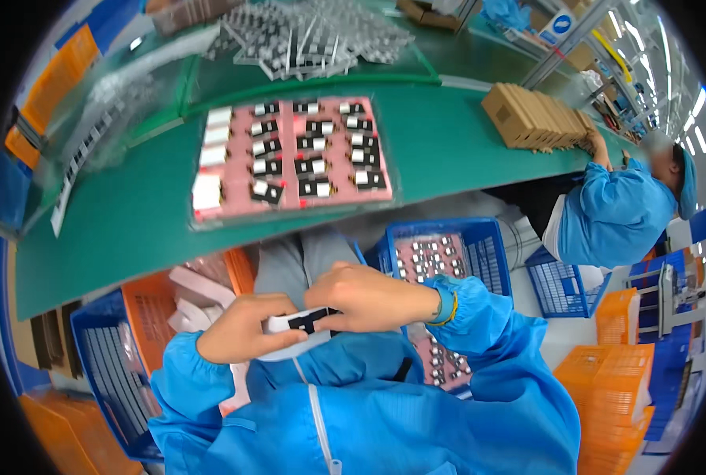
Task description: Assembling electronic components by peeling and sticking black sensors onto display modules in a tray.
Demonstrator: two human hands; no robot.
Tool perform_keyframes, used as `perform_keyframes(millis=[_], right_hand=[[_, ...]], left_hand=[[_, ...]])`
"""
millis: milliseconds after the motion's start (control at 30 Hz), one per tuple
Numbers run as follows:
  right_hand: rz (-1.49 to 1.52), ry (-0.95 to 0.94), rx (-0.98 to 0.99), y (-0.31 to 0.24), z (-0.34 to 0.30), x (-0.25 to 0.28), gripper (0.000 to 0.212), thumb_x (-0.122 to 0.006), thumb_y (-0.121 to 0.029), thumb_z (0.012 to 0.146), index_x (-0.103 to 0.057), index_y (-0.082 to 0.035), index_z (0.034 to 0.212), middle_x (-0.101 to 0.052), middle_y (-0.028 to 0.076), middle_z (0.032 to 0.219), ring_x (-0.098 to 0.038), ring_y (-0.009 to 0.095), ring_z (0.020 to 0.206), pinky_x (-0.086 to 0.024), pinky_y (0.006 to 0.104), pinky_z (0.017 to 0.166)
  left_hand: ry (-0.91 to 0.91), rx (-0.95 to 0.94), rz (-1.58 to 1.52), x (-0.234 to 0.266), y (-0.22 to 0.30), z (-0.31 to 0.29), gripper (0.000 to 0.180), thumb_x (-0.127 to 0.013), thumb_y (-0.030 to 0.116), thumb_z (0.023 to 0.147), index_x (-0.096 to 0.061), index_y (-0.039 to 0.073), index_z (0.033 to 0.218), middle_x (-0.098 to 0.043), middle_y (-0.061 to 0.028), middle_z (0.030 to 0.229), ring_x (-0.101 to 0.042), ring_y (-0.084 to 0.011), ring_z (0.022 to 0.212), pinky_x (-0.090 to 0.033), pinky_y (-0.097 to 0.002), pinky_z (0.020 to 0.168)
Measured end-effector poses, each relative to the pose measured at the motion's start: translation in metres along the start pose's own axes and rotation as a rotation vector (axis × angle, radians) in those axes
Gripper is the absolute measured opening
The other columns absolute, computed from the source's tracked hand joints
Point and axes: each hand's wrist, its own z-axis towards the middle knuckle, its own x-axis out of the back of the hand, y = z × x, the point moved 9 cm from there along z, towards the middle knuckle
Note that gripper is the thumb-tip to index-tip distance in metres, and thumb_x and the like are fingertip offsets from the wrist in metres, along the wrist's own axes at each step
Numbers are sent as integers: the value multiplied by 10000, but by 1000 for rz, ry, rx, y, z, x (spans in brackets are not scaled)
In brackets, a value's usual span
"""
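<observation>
Above my lap, both hands meet around a small flat white piece with a black part on its face (307,319); its exact kind is hard to make out. My left hand (246,328) pinches its left end between thumb and fingers. From the right, my right hand (361,297) closes over its other end, the thumb pressed near the black part, and hides that end. Beyond my hands on the green table (440,150) lies a pink tray (285,146) in clear wrap. Rows of small black-and-white pieces fill it, with plain white ones along its left side.
Below the table edge, a blue basket (493,253) holds more pink trays. An orange crate (149,317) with white and pink material and a blue crate (104,372) stand left. Brown cartons (531,119) line the table's right; a co-worker (622,210) touches them. Plastic-wrapped sheets (313,39) lie at the back.
</observation>
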Motion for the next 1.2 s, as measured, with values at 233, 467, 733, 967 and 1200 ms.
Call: perform_keyframes(millis=[233, 467, 733, 967, 1200], right_hand=[[265, -59, -1, 27, -3, -45, 234, -717, -197, 883, -612, 11, 907, -622, 175, 816, -603, 405, 805, -464, 481, 726], [277, -82, -184, 39, 8, -31, 224, -737, -201, 888, -634, -4, 916, -608, 164, 799, -591, 358, 771, -450, 436, 685], [304, -84, -314, 61, 8, -45, 197, -755, -185, 863, -668, -38, 962, -636, 134, 826, -599, 341, 799, -464, 431, 724], [149, -107, -156, 57, 52, -30, 204, -721, -232, 881, -643, -54, 942, -640, 155, 852, -611, 389, 820, -468, 475, 734], [-291, 444, 55, 2, 53, 39, 381, -799, -61, 718, -646, -28, 1066, -628, 121, 1039, -576, 345, 938, -470, 436, 786]], left_hand=[[-26, 104, -259, -31, -55, -9, 256, -827, 199, 837, -711, 24, 983, -689, -73, 843, -636, -153, 771, -499, -310, 711], [23, 113, -322, -21, -65, 2, 264, -813, 182, 794, -708, 28, 980, -691, -97, 805, -656, -165, 711, -511, -318, 662], [50, 118, -402, -36, -90, 11, 286, -807, 240, 793, -705, 34, 961, -694, -133, 816, -678, -258, 716, -523, -357, 679], [166, 111, -220, 2, -97, 3, 284, -807, 252, 791, -712, 38, 952, -689, -148, 819, -680, -263, 728, -537, -371, 692], [177, 203, -424, 33, -95, 1, 292, -795, 186, 789, -706, -22, 974, -671, -81, 769, -600, -122, 728, -504, -319, 658]])
